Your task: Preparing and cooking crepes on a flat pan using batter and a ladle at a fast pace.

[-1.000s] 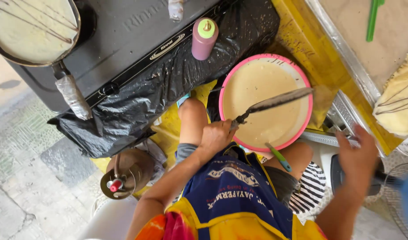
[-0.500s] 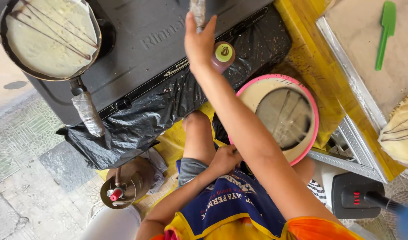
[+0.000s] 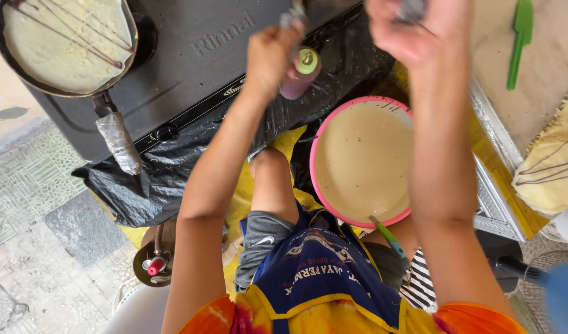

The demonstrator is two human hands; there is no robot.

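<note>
Both my arms reach up over the black stove (image 3: 191, 68). My left hand (image 3: 268, 55) is closed around a small grey object (image 3: 292, 15), blurred, just above a pink squeeze bottle (image 3: 298, 77) with a green cap. At the top edge my right hand (image 3: 420, 28) grips another blurred grey thing (image 3: 411, 8). Below them, a pink-rimmed bowl (image 3: 333, 124) of pale batter rests near my knee. A frying pan (image 3: 107, 102) holding a crepe with dark drizzle sits on the stove at top left.
Black plastic sheeting (image 3: 166, 179) hangs under the stove. A green spatula (image 3: 519, 43) lies on the counter at the right, with folded drizzled crepes (image 3: 553, 167) below it. A green-handled utensil (image 3: 389, 238) leans at the bowl's near rim. A gas valve (image 3: 154, 266) stands on the tiled floor.
My left hand let go of the utensil over the bowl and rose from my lap to the stove. The right hand went up first and now grips something grey.
</note>
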